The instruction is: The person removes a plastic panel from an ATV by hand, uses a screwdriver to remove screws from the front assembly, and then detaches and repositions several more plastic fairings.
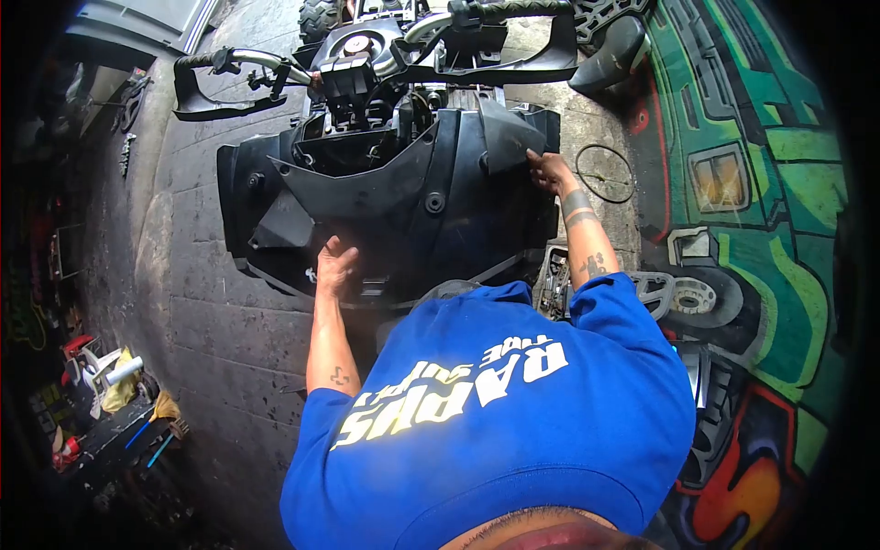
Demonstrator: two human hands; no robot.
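Note:
A large black plastic front fender panel [385,197] lies across the front of a partly stripped ATV, below its handlebar [403,64]. My right hand [550,172] is closed at the panel's right side, fingers gripping the edge by a raised, pointed section [509,137]. Lower down on the left, my left hand [337,266] is against the panel's near part, thumb and fingers apart. Another pointed raised section [284,223] is just beyond it. The underside of the panel is hidden.
Black hand guards [536,64] stick out at both handlebar ends. A cable loop [605,174] and a black seat-like part [612,57] lie to the right, beside a painted green wall [788,147]. Metal parts [655,293] are near my right arm. A cluttered low bench [101,431] stands left.

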